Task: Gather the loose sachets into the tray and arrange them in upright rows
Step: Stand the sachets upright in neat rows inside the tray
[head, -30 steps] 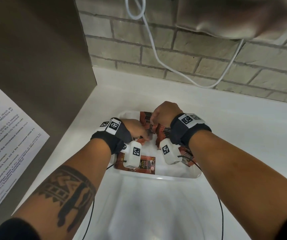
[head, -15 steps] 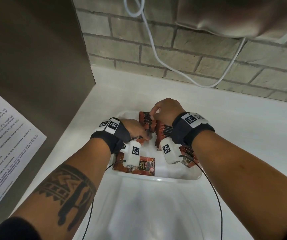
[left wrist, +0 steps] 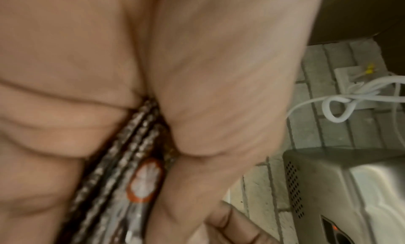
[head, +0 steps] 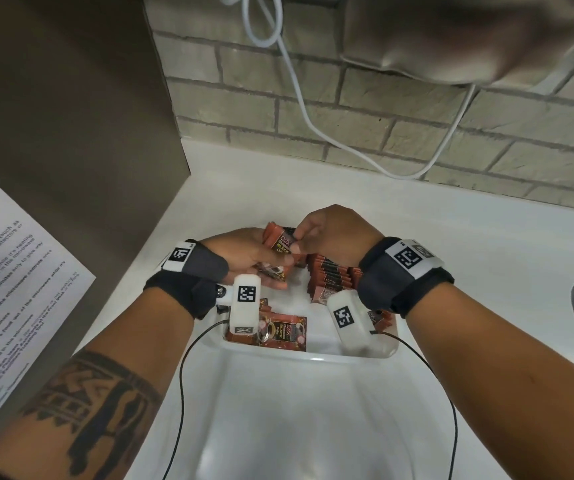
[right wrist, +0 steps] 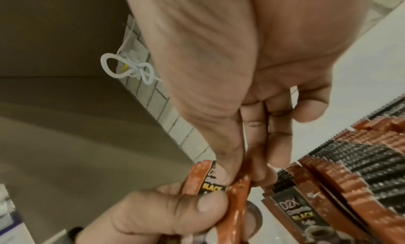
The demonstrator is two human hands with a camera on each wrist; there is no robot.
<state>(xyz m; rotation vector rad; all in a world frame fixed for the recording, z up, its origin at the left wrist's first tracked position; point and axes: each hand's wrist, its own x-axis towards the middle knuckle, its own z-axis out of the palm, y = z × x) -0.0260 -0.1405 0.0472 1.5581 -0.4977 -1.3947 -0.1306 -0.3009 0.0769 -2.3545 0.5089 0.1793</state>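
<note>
A white counter (head: 278,174) carries a white tray (head: 313,356), where a row of upright coffee sachets (head: 330,277) stands at the right and one loose sachet (head: 283,332) lies flat at the near left. Above the tray's far left, the left hand (head: 244,252) grips a small stack of sachets (head: 278,239), and the right hand (head: 334,232) pinches the stack's top edge between thumb and fingertips
</note>
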